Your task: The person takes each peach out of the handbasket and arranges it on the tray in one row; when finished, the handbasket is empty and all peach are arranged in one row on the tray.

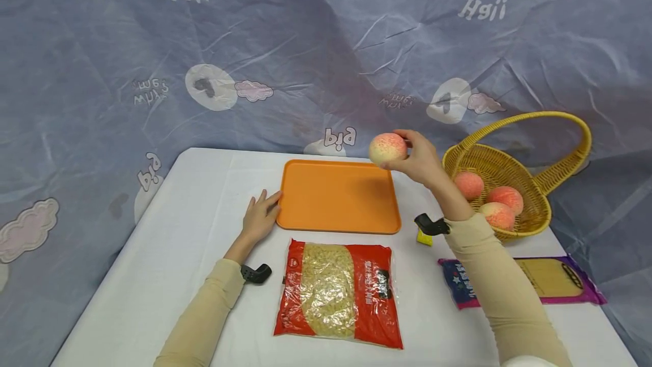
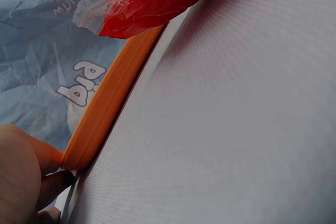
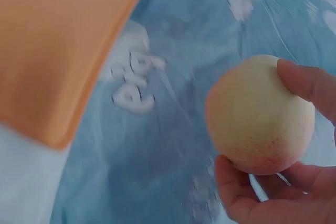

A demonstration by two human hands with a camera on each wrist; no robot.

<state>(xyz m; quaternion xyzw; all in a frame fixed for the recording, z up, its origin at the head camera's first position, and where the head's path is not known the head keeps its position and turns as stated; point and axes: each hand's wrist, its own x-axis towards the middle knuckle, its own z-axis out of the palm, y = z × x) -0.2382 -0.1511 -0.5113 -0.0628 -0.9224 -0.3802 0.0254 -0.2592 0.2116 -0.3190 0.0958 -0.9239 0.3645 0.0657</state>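
Note:
My right hand (image 1: 419,158) grips a pink and cream peach (image 1: 387,149) between thumb and fingers, raised at the back right corner of an orange tray (image 1: 338,197). The right wrist view shows the peach (image 3: 260,116) from close by, apart from the tray (image 3: 58,51). My left hand (image 1: 260,218) rests at the tray's left edge, fingers loosely extended and touching the rim (image 2: 100,114). A yellow wicker basket (image 1: 545,186) holds three more peaches, one of them a pink peach (image 1: 469,184), beside my right forearm.
A red bag of pasta (image 1: 328,290) lies in front of the tray. A purple and blue packet (image 1: 552,279) lies partly under the right forearm. A small yellow object (image 1: 424,238) sits near the right wrist. A patterned blue cloth (image 1: 295,44) hangs behind the white table (image 1: 168,276).

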